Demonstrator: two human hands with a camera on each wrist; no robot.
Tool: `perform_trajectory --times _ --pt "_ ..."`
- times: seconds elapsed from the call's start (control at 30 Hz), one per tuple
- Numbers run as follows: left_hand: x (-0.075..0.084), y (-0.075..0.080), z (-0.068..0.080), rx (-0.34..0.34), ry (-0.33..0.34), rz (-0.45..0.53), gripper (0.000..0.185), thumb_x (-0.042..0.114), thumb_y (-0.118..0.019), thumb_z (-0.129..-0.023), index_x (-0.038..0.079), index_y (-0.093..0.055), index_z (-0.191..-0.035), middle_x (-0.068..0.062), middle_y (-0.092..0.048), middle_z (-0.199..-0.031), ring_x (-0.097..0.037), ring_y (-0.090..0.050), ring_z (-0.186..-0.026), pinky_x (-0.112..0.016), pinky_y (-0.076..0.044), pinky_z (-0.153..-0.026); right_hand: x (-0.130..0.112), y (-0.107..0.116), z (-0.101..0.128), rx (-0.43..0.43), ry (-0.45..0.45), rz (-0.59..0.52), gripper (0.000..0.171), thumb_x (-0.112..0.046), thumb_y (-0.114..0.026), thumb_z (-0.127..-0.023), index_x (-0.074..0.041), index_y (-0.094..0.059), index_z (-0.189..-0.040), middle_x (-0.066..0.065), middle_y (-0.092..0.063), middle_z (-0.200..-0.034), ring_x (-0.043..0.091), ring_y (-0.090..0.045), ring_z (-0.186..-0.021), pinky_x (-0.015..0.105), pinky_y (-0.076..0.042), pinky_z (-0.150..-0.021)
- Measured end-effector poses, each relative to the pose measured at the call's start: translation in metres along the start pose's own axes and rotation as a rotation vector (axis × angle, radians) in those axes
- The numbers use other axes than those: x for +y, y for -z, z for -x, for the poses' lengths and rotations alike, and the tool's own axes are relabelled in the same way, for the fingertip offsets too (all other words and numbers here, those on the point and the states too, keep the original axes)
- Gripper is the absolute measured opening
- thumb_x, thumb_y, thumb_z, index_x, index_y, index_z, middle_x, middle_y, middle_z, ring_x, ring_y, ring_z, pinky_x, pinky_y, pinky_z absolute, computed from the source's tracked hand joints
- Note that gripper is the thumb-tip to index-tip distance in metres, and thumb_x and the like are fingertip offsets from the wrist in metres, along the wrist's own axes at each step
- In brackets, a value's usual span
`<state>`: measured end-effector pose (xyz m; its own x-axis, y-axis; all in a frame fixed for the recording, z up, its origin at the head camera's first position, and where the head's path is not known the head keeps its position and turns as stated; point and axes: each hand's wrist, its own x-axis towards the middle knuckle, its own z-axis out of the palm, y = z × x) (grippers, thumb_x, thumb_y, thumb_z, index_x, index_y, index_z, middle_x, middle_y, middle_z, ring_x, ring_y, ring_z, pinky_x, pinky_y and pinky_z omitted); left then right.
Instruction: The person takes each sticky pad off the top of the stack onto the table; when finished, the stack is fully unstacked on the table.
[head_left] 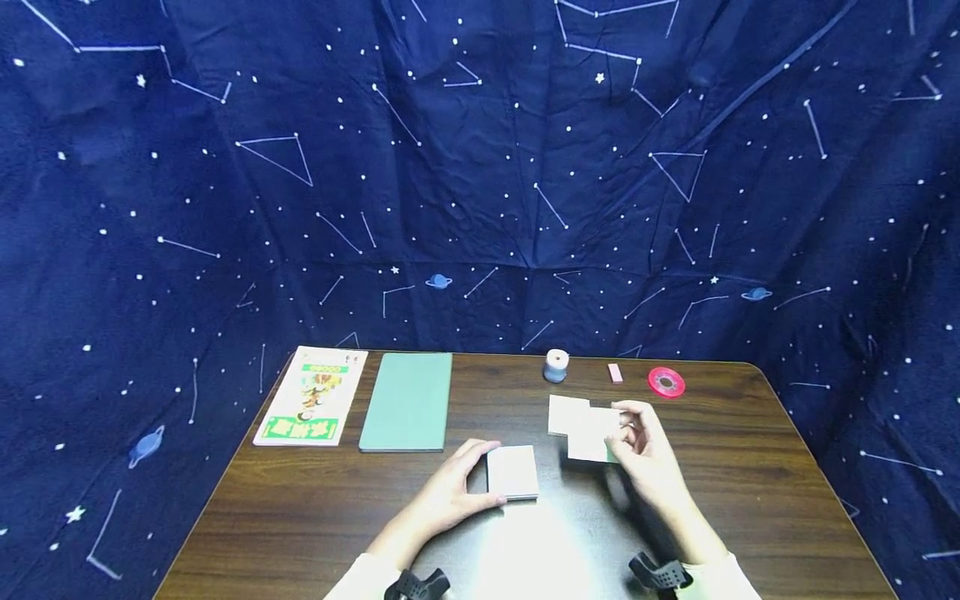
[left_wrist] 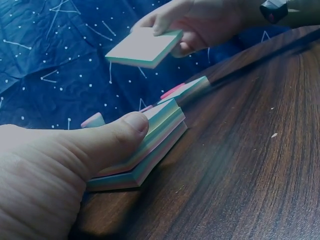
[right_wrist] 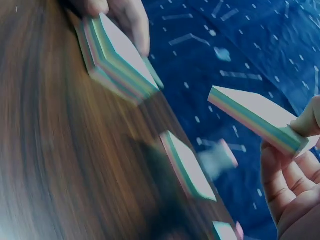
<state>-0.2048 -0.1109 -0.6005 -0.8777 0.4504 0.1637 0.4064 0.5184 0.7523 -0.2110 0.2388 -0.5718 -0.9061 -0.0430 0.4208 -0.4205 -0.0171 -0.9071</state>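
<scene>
A stack of square note pads (head_left: 513,472) with white tops and multi-coloured edges sits on the table. My left hand (head_left: 448,493) grips it from the left, thumb at the near edge and fingers at the far edge; the left wrist view shows the thumb (left_wrist: 134,125) on the layered stack (left_wrist: 160,142). Raised above the table, my right hand (head_left: 647,448) pinches another note pad (head_left: 588,435) between thumb and fingers. Its striped edge shows in the right wrist view on the held pad (right_wrist: 255,117). Partly behind it, one more note pad (head_left: 567,412) lies on the table.
At the back stand a spool of thread (head_left: 556,366), a small pink block (head_left: 615,373) and a red ring-shaped roll (head_left: 666,382). To the left lie a green notebook (head_left: 407,402) and a printed booklet (head_left: 311,397). A dark-blue starry cloth (head_left: 480,208) hangs behind the wooden table (head_left: 750,475).
</scene>
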Motion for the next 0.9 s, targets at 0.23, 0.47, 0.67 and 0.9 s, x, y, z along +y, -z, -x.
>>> perform_trajectory --times 0.23,0.47,0.67,0.9 --pt "-0.001 0.000 -0.001 0.003 -0.011 -0.001 0.082 0.040 -0.092 -0.088 0.013 -0.056 -0.156 0.004 -0.062 -0.149 -0.020 -0.060 -0.140 -0.049 -0.048 -0.120 -0.002 0.054 0.010 0.191 -0.059 0.000 0.051 0.025 -0.059 -0.096 0.020 -0.042 -0.143 -0.001 -0.065 -0.106 0.002 -0.064 -0.082 0.014 -0.052 -0.069" --pt "-0.002 -0.001 0.001 0.009 -0.022 0.003 0.082 0.039 -0.093 -0.087 0.014 -0.056 -0.156 0.005 -0.063 -0.148 -0.019 -0.061 -0.137 -0.047 -0.050 -0.117 0.008 0.112 0.023 0.445 -0.187 -0.020 0.040 0.020 -0.054 -0.101 0.006 -0.054 -0.138 -0.005 -0.070 -0.099 0.001 -0.063 -0.083 0.014 -0.051 -0.067" --pt "0.001 -0.005 0.004 -0.018 -0.012 0.006 0.083 0.043 -0.091 -0.089 0.014 -0.055 -0.158 0.005 -0.062 -0.150 -0.019 -0.060 -0.139 -0.047 -0.050 -0.117 0.014 0.143 0.031 0.637 -0.323 0.016 0.034 0.013 -0.058 -0.102 -0.009 -0.061 -0.128 -0.010 -0.071 -0.090 0.002 -0.061 -0.065 0.017 -0.048 -0.048" --pt "0.001 0.000 0.003 -0.022 0.011 0.033 0.083 0.044 -0.089 -0.091 0.013 -0.054 -0.158 0.003 -0.060 -0.151 -0.022 -0.058 -0.142 -0.052 -0.048 -0.120 0.022 0.146 0.025 0.608 -0.403 0.110 0.035 0.007 -0.064 -0.101 -0.013 -0.060 -0.129 -0.012 -0.070 -0.087 0.004 -0.053 -0.053 0.021 -0.043 -0.038"
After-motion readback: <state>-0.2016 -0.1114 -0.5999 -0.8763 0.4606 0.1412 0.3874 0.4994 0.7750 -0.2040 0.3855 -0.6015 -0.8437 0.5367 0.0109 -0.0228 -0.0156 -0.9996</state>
